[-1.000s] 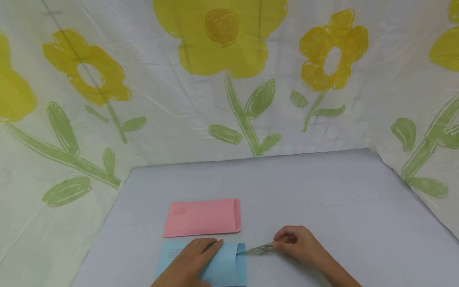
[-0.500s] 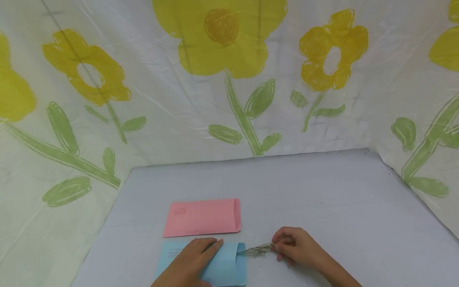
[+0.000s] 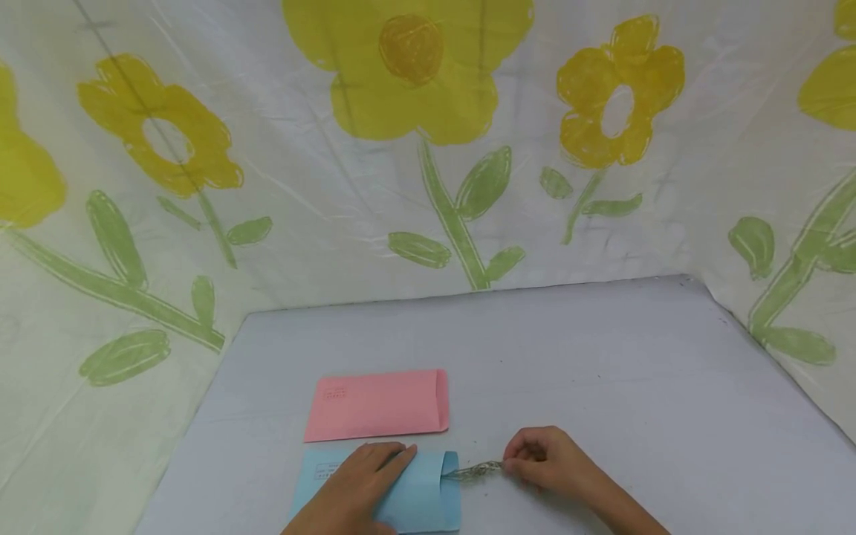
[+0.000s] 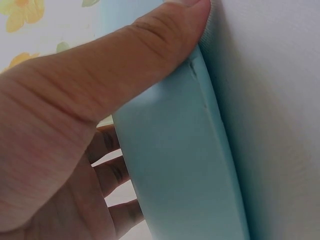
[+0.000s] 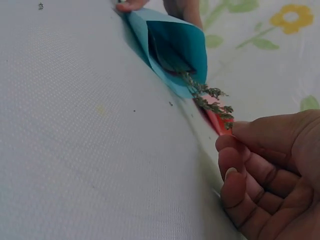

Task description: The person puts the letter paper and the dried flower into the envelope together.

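A light blue envelope (image 3: 417, 494) lies on the table with its mouth bowed apart at the right end. My left hand (image 3: 364, 479) grips it across its width, thumb (image 4: 150, 40) at the near edge and fingers at the far side. A dried sprig with small grey-green leaves (image 5: 212, 102) reaches from inside the mouth out to the right. Its outer tip is pinched between thumb and forefinger of my right hand (image 3: 551, 461). How far the sprig extends inside is hidden by the envelope's front.
Just beyond the blue envelope lies a pink envelope (image 3: 377, 405), its flap end also to the right. Small dark crumbs dot the pale table (image 3: 602, 349). A white sheet with painted yellow flowers (image 3: 321, 245) hangs around the back and sides.
My right hand has moved slightly left towards the blue envelope, and less of the sprig shows outside the mouth. The left hand and both envelopes stay in place.
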The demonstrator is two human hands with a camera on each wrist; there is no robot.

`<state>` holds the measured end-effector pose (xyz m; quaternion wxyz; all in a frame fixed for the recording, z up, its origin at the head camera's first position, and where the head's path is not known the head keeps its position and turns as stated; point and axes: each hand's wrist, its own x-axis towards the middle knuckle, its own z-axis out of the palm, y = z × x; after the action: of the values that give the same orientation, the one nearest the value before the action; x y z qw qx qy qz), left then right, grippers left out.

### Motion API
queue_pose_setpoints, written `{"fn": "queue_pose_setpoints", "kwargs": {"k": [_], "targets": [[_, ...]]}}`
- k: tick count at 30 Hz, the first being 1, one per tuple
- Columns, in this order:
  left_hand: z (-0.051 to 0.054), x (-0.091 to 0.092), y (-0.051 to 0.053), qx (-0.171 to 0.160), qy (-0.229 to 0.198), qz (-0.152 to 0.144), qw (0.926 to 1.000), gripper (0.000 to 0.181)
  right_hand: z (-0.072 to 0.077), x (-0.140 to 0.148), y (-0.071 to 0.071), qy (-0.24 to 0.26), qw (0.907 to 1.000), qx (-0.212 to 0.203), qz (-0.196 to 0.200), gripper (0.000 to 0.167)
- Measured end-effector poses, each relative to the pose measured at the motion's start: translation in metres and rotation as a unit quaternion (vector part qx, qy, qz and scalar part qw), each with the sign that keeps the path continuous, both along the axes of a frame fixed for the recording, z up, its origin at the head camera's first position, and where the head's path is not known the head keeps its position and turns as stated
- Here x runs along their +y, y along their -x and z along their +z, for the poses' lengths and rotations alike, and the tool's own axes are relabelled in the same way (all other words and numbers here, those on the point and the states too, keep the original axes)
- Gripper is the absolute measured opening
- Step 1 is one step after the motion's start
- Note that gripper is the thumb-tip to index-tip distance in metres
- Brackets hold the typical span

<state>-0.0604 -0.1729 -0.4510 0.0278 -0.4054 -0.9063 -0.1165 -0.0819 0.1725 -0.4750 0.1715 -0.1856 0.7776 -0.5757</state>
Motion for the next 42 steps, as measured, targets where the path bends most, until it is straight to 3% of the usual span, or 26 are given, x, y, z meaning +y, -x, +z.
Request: {"fn": "queue_pose_setpoints", "kwargs": {"k": [15, 26, 42], "targets": [[0.001, 0.001, 0.000, -0.020, 0.007, 0.009, 0.9997, 0.106, -0.002, -0.010, 0.001, -0.005, 0.9999, 0.009, -0.007, 0.010], [-0.001, -0.001, 0.000, 0.007, -0.010, -0.004, 0.9999, 0.107, -0.002, -0.019, 0.002, -0.008, 0.9999, 0.011, -0.007, 0.010], [0.000, 0.000, 0.001, -0.021, -0.003, 0.010, 0.9997, 0.107, -0.002, -0.035, 0.004, 0.005, 1.0000, 0.005, -0.003, 0.006]]}}
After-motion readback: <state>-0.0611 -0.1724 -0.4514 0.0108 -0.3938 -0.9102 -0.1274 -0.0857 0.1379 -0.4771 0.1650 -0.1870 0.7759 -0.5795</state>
